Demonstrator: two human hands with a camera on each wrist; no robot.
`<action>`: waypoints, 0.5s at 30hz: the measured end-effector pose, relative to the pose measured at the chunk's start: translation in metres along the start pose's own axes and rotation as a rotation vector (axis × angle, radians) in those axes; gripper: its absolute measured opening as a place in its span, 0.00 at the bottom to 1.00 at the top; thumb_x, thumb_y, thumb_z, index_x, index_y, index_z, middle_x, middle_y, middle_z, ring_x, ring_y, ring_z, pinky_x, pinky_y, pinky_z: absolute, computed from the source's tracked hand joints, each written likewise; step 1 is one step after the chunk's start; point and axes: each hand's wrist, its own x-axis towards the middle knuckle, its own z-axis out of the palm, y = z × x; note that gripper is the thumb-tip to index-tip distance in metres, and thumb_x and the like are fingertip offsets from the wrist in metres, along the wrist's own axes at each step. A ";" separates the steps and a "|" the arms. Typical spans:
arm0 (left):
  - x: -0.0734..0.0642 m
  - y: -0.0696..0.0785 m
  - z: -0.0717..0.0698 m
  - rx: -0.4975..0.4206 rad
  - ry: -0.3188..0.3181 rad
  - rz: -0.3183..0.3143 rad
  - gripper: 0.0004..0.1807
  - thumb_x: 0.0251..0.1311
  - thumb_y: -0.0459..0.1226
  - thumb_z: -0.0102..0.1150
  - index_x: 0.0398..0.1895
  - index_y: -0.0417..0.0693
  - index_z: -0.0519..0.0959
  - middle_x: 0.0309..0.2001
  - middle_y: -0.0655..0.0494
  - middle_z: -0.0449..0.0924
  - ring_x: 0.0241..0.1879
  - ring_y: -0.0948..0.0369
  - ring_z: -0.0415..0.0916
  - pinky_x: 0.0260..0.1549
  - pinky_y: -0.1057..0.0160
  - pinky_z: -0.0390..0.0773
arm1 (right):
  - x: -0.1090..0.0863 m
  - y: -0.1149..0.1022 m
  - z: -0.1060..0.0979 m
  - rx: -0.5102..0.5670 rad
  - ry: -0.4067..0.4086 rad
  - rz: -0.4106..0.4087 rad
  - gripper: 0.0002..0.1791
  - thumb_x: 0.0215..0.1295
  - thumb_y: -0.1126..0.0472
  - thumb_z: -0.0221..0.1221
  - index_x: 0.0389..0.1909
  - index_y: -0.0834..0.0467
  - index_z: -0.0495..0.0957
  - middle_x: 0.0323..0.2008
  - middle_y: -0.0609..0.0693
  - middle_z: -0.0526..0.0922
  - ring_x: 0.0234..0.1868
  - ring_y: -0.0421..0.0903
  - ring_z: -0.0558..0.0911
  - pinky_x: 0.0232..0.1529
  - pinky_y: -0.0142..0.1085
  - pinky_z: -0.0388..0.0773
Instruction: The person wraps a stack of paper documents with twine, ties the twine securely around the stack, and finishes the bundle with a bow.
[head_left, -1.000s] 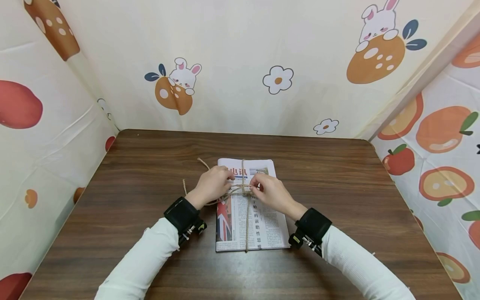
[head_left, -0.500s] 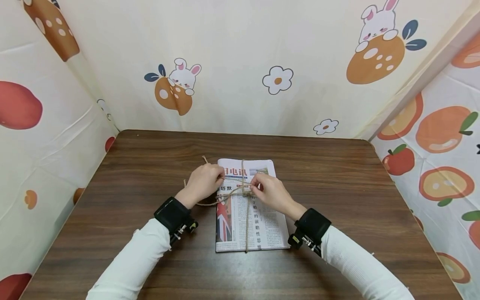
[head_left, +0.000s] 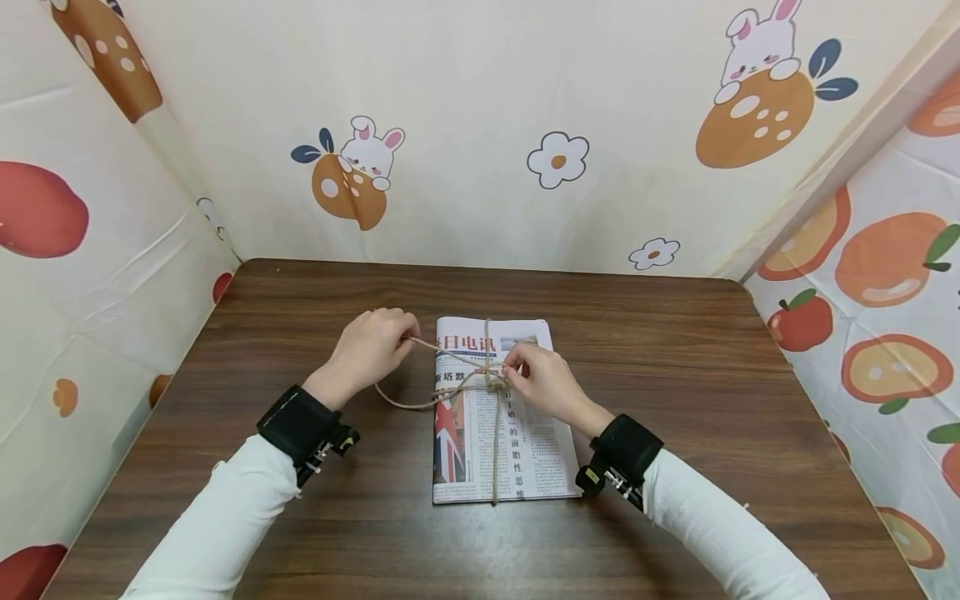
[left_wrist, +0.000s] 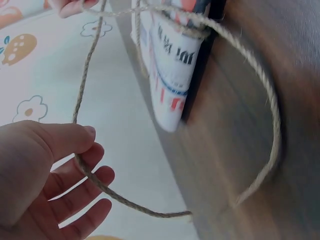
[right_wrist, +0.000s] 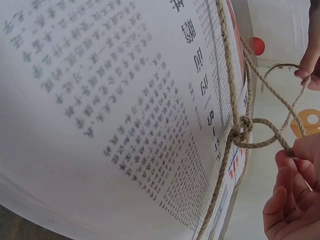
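Note:
A folded stack of newspapers (head_left: 528, 454) lies on the wooden table, bound lengthwise and crosswise with jute twine (head_left: 494, 454). In the right wrist view a knot (right_wrist: 240, 132) shows where the strands cross. My left hand (head_left: 369, 352), off the stack's left side, pinches one strand between thumb and forefinger; its other fingers are loosely bent in the left wrist view. From there the strand runs taut to the knot, and a loose end hangs past the fingers. My right hand (head_left: 549, 383), over the stack, pinches a loop of twine (right_wrist: 267, 125) close to the knot.
Brown wood-grain table (head_left: 675, 350) surrounds the stack. A pale curtain with bunny and flower prints (head_left: 465, 208) rises behind it, and fruit-printed cloth (head_left: 892, 383) stands at the right. Another slack strand (left_wrist: 272, 115) arcs close over the table to the stack's left.
My left hand has moved left and slightly away from me, from over the newspapers to beyond their left edge, drawing the twine out straight. My right hand has stayed nearly in place.

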 end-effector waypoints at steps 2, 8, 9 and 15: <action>-0.002 -0.001 -0.006 0.008 0.000 0.009 0.01 0.53 0.33 0.61 0.30 0.46 0.80 0.25 0.56 0.75 0.23 0.60 0.69 0.27 0.60 0.70 | 0.000 0.000 0.000 -0.001 0.002 0.006 0.02 0.60 0.65 0.58 0.29 0.55 0.75 0.24 0.43 0.76 0.23 0.36 0.69 0.25 0.29 0.66; -0.012 -0.004 -0.023 0.023 -0.006 0.018 0.03 0.53 0.32 0.62 0.30 0.48 0.79 0.25 0.57 0.74 0.22 0.62 0.68 0.27 0.61 0.69 | 0.002 0.000 0.001 0.004 0.003 0.034 0.03 0.60 0.65 0.58 0.29 0.55 0.75 0.24 0.44 0.76 0.23 0.37 0.69 0.25 0.29 0.65; -0.015 -0.004 -0.025 0.024 -0.006 0.019 0.03 0.53 0.32 0.62 0.30 0.48 0.79 0.25 0.57 0.74 0.21 0.62 0.67 0.25 0.61 0.69 | 0.002 0.000 0.001 0.006 0.003 0.037 0.03 0.60 0.65 0.58 0.29 0.55 0.75 0.24 0.44 0.76 0.23 0.37 0.69 0.25 0.29 0.65; -0.035 0.003 -0.024 0.018 -0.032 0.058 0.03 0.53 0.31 0.62 0.29 0.47 0.78 0.25 0.58 0.74 0.21 0.65 0.68 0.20 0.65 0.69 | 0.004 0.000 0.000 0.019 -0.004 0.058 0.02 0.60 0.64 0.58 0.29 0.55 0.75 0.23 0.44 0.76 0.23 0.38 0.69 0.25 0.29 0.65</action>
